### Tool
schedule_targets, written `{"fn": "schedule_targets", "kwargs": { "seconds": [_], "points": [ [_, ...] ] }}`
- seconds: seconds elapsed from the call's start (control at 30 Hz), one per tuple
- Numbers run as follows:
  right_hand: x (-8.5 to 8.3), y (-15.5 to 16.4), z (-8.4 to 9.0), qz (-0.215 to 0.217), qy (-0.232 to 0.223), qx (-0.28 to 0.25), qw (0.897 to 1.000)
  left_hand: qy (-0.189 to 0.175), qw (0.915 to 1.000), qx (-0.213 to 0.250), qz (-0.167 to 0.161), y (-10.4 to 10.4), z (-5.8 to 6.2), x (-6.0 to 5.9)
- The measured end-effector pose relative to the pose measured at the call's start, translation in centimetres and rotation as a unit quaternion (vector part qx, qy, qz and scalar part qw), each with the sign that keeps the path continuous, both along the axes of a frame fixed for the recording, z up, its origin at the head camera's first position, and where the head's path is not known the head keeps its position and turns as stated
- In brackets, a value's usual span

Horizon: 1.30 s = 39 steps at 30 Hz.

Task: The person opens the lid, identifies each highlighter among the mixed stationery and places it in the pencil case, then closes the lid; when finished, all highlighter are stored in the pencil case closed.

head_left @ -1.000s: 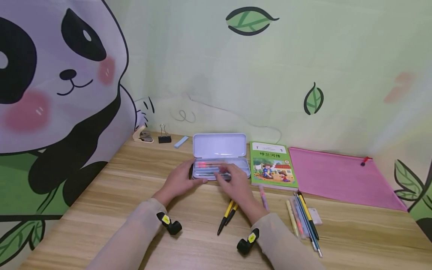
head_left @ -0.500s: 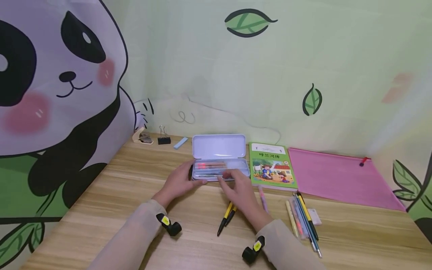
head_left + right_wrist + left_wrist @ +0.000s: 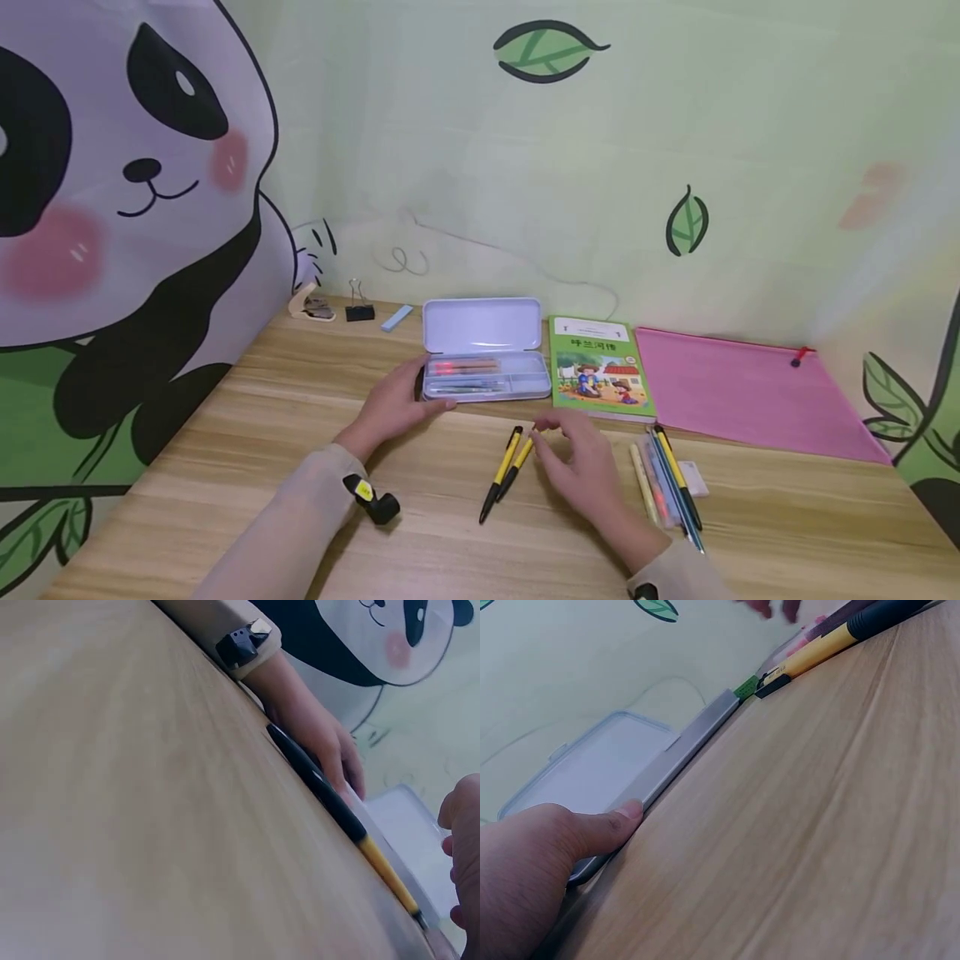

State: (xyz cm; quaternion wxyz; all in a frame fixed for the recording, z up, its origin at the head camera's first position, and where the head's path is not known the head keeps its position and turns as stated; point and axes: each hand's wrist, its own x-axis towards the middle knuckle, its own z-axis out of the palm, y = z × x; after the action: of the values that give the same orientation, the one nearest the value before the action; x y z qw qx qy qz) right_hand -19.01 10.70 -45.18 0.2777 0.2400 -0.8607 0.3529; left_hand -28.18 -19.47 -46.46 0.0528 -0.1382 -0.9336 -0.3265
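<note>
An open white pencil case lies at the back of the wooden desk, its lid raised and several pens inside. My left hand grips the case's left end, thumb against its front wall. My right hand hovers just above the desk in front of the case, fingers relaxed and holding nothing. Two yellow-and-black pens lie side by side just left of it. In the right wrist view one pen runs diagonally past my left hand.
A green picture book lies right of the case, then a pink zip folder. Several pens and a white eraser lie right of my right hand. A stapler, binder clip and blue strip lie by the wall.
My right hand has drawn back from the pencil case toward me and to the right, uncovering the two yellow-and-black pens. The left hand stays on the case.
</note>
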Motion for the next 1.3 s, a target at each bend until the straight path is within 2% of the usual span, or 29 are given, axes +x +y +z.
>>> {"fn": "schedule_targets", "kwargs": {
  "seconds": [0.17,0.3,0.5,0.9,1.0,1.1,1.3],
  "points": [
    [0.9,3.3,-0.2,-0.047,0.0,0.036,0.998,0.002,1.0,0.0,-0.002,0.0,0.0,-0.1],
    [1.6,4.6,-0.5,-0.079,-0.05,0.056,0.994,0.0,1.0,-0.001,0.001,0.0,-0.2,-0.2],
    [2.1,4.8,-0.7,-0.1,-0.115,0.09,0.984,-0.001,1.0,-0.008,0.002,-0.1,-0.4,-0.2],
    [1.9,4.6,-0.1,-0.113,-0.15,0.193,0.963,-0.006,1.0,-0.001,0.003,0.0,-0.2,-0.1],
    [1.9,4.5,-0.2,-0.116,-0.16,0.177,0.964,-0.007,1.0,-0.003,0.003,0.0,-0.3,-0.1],
    [1.8,4.4,-0.2,-0.124,-0.164,0.135,0.969,-0.002,1.0,-0.003,0.001,-0.1,-0.3,-0.2],
    [1.6,4.4,-0.2,-0.109,-0.128,0.037,0.985,0.002,1.0,-0.009,0.002,0.1,-0.3,-0.3]
  ]
}}
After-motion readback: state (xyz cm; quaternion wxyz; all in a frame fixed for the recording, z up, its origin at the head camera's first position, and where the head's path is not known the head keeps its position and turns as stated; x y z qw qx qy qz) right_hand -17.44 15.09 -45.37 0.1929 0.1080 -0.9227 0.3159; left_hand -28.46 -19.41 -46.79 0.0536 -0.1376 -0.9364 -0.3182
